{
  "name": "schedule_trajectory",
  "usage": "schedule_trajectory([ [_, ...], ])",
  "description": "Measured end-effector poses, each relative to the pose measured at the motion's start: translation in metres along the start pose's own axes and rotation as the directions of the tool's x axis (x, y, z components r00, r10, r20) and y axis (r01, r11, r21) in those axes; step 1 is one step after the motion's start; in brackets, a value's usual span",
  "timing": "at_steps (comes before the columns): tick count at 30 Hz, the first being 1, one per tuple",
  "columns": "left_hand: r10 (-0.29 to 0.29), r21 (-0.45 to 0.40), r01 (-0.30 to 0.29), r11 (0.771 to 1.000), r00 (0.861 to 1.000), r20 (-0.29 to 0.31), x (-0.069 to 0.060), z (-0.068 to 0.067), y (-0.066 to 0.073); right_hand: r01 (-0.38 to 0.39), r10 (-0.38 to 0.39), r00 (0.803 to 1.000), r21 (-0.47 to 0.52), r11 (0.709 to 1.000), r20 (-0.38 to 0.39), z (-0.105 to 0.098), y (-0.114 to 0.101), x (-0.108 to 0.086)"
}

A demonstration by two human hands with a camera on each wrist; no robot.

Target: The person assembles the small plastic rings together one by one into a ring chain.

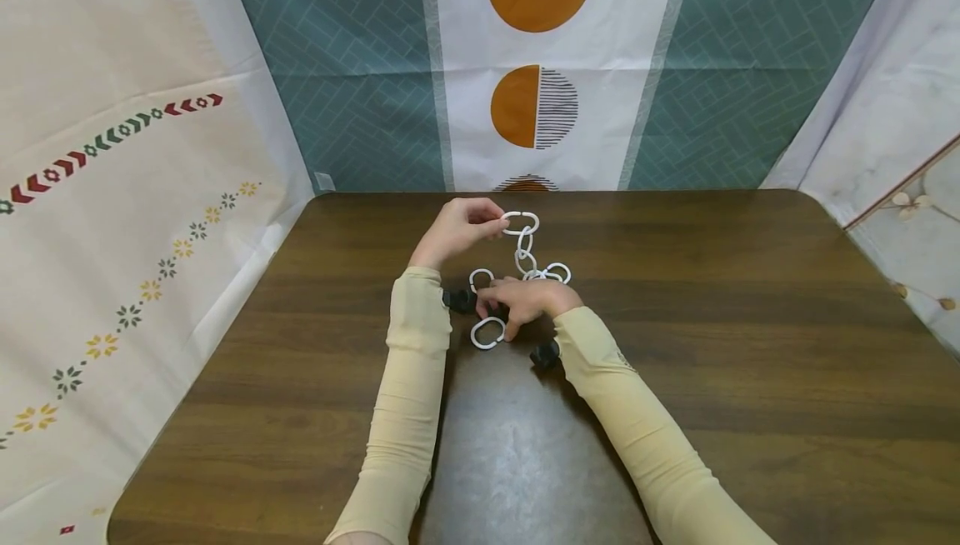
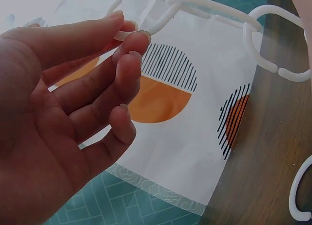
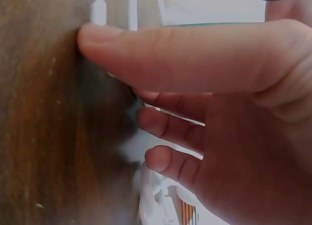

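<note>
My left hand [image 1: 454, 228] pinches the end link [image 2: 163, 24] of a white plastic chain [image 1: 526, 232] between thumb and fingertips. From there the linked C-shaped pieces run down to the tabletop, partly behind my right hand [image 1: 531, 298]. That hand is low over the table, palm down, fingers spread and slightly bent. Its thumb tip [image 3: 97, 37] is at a loose white link [image 1: 474, 335]; whether they touch is unclear. Another white link [image 1: 472, 280] lies just beyond the right fingers, near the left wrist.
The brown wooden table [image 1: 750, 320] has a rounded far edge close behind the left hand. Behind it hangs a patterned cloth [image 1: 465, 95]. Black wrist cameras [image 1: 459, 302] sit under both wrists, and the left one is close to the right fingertips.
</note>
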State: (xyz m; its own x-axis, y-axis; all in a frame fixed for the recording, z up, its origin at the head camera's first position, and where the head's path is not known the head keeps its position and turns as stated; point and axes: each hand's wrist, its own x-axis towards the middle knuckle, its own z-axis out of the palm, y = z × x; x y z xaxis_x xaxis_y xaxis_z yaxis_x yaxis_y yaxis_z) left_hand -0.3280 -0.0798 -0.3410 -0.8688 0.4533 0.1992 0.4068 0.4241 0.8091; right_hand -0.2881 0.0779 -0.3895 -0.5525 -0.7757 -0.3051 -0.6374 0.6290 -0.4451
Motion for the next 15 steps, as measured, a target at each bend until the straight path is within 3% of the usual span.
schedule_trajectory([
  [8, -0.009, 0.003, 0.009, 1.0, 1.0, 0.003, 0.001, 0.0, 0.0, 0.101, -0.104, 0.994, 0.098, 0.99, 0.027, -0.003, 0.004, -0.002],
  [15, -0.017, 0.022, 0.017, 1.0, 1.0, 0.002, -0.001, -0.001, 0.0, 0.138, -0.143, 0.989, 0.097, 0.986, 0.049, -0.006, 0.011, -0.005],
])
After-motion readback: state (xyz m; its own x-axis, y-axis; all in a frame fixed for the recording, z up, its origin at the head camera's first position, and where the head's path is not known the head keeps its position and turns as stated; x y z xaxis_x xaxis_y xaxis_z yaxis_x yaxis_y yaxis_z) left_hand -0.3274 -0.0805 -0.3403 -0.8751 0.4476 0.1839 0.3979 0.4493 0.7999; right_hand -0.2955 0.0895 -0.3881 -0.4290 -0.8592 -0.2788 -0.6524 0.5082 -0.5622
